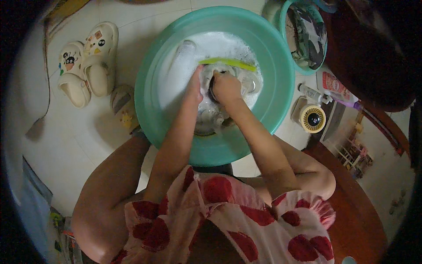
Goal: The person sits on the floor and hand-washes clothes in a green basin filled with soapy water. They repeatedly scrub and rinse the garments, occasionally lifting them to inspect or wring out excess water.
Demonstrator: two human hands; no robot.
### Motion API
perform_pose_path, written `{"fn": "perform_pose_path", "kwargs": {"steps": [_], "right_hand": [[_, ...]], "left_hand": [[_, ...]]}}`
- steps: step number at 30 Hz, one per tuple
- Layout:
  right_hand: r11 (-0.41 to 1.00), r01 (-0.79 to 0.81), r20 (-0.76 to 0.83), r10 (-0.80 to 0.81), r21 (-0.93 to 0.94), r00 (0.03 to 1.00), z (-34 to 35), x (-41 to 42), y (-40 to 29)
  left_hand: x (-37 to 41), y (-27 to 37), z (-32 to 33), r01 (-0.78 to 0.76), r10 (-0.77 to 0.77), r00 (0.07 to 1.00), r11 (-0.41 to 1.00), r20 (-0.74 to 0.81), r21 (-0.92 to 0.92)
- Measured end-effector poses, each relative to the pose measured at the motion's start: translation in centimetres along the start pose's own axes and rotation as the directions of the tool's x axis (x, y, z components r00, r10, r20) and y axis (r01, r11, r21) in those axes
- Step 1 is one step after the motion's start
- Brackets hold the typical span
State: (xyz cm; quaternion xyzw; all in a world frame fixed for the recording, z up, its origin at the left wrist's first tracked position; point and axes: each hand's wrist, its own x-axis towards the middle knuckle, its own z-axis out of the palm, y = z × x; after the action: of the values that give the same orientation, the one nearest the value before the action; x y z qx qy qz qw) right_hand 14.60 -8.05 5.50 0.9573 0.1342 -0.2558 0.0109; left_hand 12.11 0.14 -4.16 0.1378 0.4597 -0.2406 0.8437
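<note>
In front of me stands a large green plastic basin point(280, 76) holding foamy water. A wet, whitish object point(207, 71) with a dark opening sits among the suds; its exact kind is hard to tell. My left hand point(197, 84) is pressed along its left side, the fingertips partly hidden. Curled over the opening is my right hand point(227, 86), knuckles up, the fingers hidden inside it. A yellow-green strip point(230, 62) lies just beyond both hands. Beside my right hand a clear round piece point(252, 84) shows in the foam. Foam also covers a long shape point(181, 54) at the left.
Cream clogs point(99, 62) with charms rest on the tiled floor at left. A smaller green basin point(283, 19) with dark fabric stands at the upper right. Nearby are a white tube point(310, 92), a printed pouch point(336, 85) and a small cream fan point(312, 118).
</note>
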Motion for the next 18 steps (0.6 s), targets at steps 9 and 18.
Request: {"fn": "perform_pose_path", "kwargs": {"steps": [9,18], "right_hand": [[1.0,0.009,-0.017,-0.009,-0.003,1.0,1.6,0.0,0.1],[0.998,0.048,0.046,-0.05,0.047,0.998,-0.3,0.0,0.5]], "left_hand": [[1.2,-0.1,-1.4,-0.01,0.01,0.998,1.0,0.061,0.003],[-1.6,0.8,2.0,0.238,-0.22,0.966,0.961,0.132,-0.141]]}}
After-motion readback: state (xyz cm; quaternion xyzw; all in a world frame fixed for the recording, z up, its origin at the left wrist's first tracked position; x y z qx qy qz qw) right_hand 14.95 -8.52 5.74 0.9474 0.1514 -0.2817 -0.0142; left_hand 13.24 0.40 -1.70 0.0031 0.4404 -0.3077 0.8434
